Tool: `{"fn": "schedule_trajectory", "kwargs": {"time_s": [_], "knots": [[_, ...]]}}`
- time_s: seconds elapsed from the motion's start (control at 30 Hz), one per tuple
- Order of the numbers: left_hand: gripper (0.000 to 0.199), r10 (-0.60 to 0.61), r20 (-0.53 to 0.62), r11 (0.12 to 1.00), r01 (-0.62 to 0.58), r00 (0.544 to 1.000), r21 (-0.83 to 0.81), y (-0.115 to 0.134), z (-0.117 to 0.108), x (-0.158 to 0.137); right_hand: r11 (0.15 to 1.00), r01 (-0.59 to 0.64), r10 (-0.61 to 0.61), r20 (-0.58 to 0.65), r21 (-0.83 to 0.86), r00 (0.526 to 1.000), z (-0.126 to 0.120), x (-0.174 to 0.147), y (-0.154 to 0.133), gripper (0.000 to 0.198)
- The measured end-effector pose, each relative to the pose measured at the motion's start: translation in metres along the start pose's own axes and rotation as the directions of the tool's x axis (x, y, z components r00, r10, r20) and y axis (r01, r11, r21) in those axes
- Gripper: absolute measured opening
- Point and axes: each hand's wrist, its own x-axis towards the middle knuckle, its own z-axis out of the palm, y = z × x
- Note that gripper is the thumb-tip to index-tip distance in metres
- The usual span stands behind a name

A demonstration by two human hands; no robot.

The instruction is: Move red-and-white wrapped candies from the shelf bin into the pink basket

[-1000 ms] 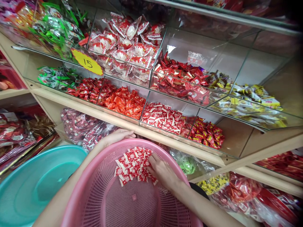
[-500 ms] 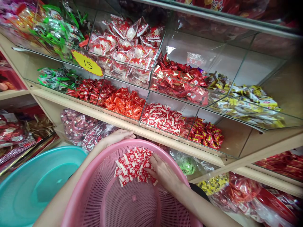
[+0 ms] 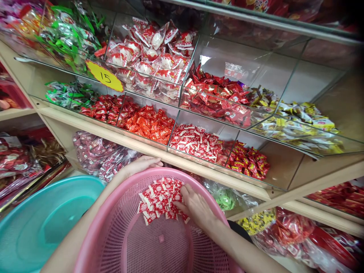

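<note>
A pink plastic basket [image 3: 93, 223] with mesh sides tilts toward me below the shelf. My left hand [image 3: 143, 163] reaches around its far left side, fingers stretched along the outside of the rim, holding it. Inside, red-and-white wrapped candies [image 3: 160, 197] lie piled against the far wall. My right hand [image 3: 196, 206] is in the basket at the right side of this pile, fingers curled into the candies, thumb a little lower. Its fingertips are partly hidden among the wrappers. Similar red-and-white candies [image 3: 196, 142] fill a shelf compartment just above the basket.
Clear-fronted shelf compartments hold orange-red candies [image 3: 150, 123], red-and-yellow candies [image 3: 247, 161] and larger round wrapped sweets [image 3: 153, 57]. A yellow price tag [image 3: 105, 77] reads 15. A teal basin [image 3: 17, 227] stands at left. Bagged sweets [image 3: 292, 227] lie under the wooden ledge [image 3: 127, 140].
My right hand has shifted very slightly among the candies, its thumb a touch farther left. The left hand and the basket stay in place.
</note>
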Motion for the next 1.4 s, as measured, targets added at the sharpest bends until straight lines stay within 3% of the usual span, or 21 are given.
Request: {"fn": "schedule_trajectory", "kwargs": {"time_s": [0.23, 0.4, 0.53, 0.63, 0.77, 0.9, 1.07, 1.4], "knots": [[0.062, -0.01, 0.001, 1.0, 0.01, 1.0, 0.007, 0.001, 0.0, -0.001, 0.999, -0.04, 0.04, -0.032, -0.005, 0.999, 0.005, 0.0, -0.001, 0.029], [0.063, -0.001, -0.004, 1.0, 0.001, 1.0, 0.0, 0.001, 0.0, 0.0, 0.999, -0.03, 0.034, -0.117, 0.038, 0.993, -0.001, -0.002, 0.002, 0.032], [0.064, 0.001, 0.007, 1.0, -0.001, 1.0, -0.002, -0.001, -0.001, 0.0, 0.983, -0.047, 0.075, -0.153, 0.18, 0.985, -0.031, 0.007, 0.015, 0.027], [0.065, -0.013, 0.009, 1.0, 0.013, 1.0, 0.012, 0.0, -0.001, 0.0, 0.965, -0.002, 0.077, -0.275, 0.263, 0.958, -0.06, 0.022, 0.038, 0.021], [0.061, -0.014, 0.007, 1.0, 0.014, 1.0, 0.014, 0.002, 0.0, 0.0, 0.976, -0.006, 0.099, -0.418, 0.219, 0.903, -0.087, 0.05, 0.084, 0.015], [0.056, -0.015, 0.012, 1.0, 0.015, 1.0, -0.011, 0.001, 0.0, 0.0, 0.987, -0.14, 0.158, -0.269, 0.085, 0.95, -0.093, 0.081, 0.119, 0.014], [0.05, -0.029, 0.006, 0.998, 0.029, 1.0, -0.047, 0.001, 0.0, 0.001, 0.968, -0.219, 0.22, -0.011, -0.124, 0.976, -0.091, 0.108, 0.118, 0.019], [0.045, -0.02, 0.025, 0.998, 0.022, 0.999, -0.058, 0.009, 0.006, -0.005, 0.946, -0.25, 0.268, 0.063, -0.208, 0.961, -0.087, 0.113, 0.112, 0.024]]}}
